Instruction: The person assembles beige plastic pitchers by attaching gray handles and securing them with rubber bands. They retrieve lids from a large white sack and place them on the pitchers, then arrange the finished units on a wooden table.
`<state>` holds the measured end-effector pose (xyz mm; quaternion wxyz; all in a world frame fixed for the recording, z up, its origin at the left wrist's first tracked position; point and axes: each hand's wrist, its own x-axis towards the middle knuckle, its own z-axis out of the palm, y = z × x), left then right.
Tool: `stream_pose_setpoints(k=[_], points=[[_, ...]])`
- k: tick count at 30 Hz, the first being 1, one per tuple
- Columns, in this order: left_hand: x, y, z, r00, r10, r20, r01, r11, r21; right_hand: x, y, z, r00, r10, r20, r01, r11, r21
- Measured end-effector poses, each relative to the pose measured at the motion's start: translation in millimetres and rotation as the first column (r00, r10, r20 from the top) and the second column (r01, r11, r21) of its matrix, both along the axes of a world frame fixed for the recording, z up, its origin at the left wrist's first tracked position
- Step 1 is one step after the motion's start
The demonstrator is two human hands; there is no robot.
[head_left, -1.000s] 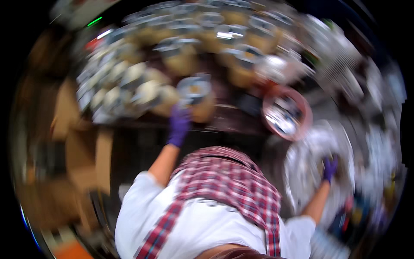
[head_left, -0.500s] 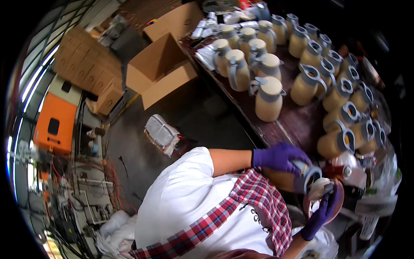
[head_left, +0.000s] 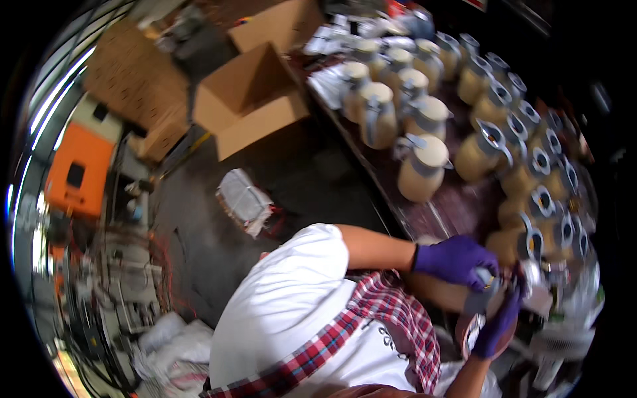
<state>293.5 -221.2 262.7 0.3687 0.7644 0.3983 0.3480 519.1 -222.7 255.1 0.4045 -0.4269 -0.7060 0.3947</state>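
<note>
My left hand (head_left: 456, 263), in a purple glove, is closed at the grey collar of a beige jug (head_left: 434, 292). The jug lies tilted against my front, its mouth toward the right. My right hand (head_left: 501, 322), also in a purple glove, is raised at the jug's mouth, fingers pressed together and blurred. What they hold there is hidden. Just below that hand is a pinkish-brown bowl (head_left: 466, 331) with something whitish inside. On the table (head_left: 438, 219), closest to my hands, lies another beige jug (head_left: 511, 245) with an open grey rim.
Several lidded jugs (head_left: 423, 169) stand on the table's left side, and several open ones (head_left: 481, 151) on its right. A can (head_left: 531, 273) and plastic bags are right of my hands. An open cardboard box (head_left: 255, 106) stands beyond the table's left edge; a wrapped bundle (head_left: 244, 202) lies on the floor.
My right hand has moved up to the jug's mouth; the pale round piece seen in it before is now hidden. My left hand has shifted right and slightly down. The whole view has shifted slightly.
</note>
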Motion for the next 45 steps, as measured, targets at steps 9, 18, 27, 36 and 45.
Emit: stream_pose_setpoints(k=[9,18,27,36,45], points=[[5.0,11.6,-24.5,0.944,-0.229,0.237,0.268,0.952,-0.147,23.5,-15.4,16.5,0.950,0.121,0.288,-0.225,0.905,0.362],[-26.2,18.6,-26.4,0.928,-0.001,0.372,0.111,0.956,-0.273,-9.7,6.3,1.2,0.936,-0.089,0.341,-0.066,0.906,0.418],[-31.4,8.4,-23.1,0.991,0.019,0.129,-0.036,0.991,0.129,-29.8,25.8,-26.2,0.965,-0.084,0.248,0.060,0.993,0.102],[-56.9,8.4,-36.4,0.823,0.037,0.567,0.232,0.889,-0.395,-56.3,16.5,39.5,0.984,0.137,0.116,-0.163,0.952,0.258],[-43.4,4.9,-0.3,0.998,0.041,-0.044,-0.029,0.972,0.235,-46.4,74.6,-2.9,0.885,-0.460,-0.065,0.464,0.868,0.175]])
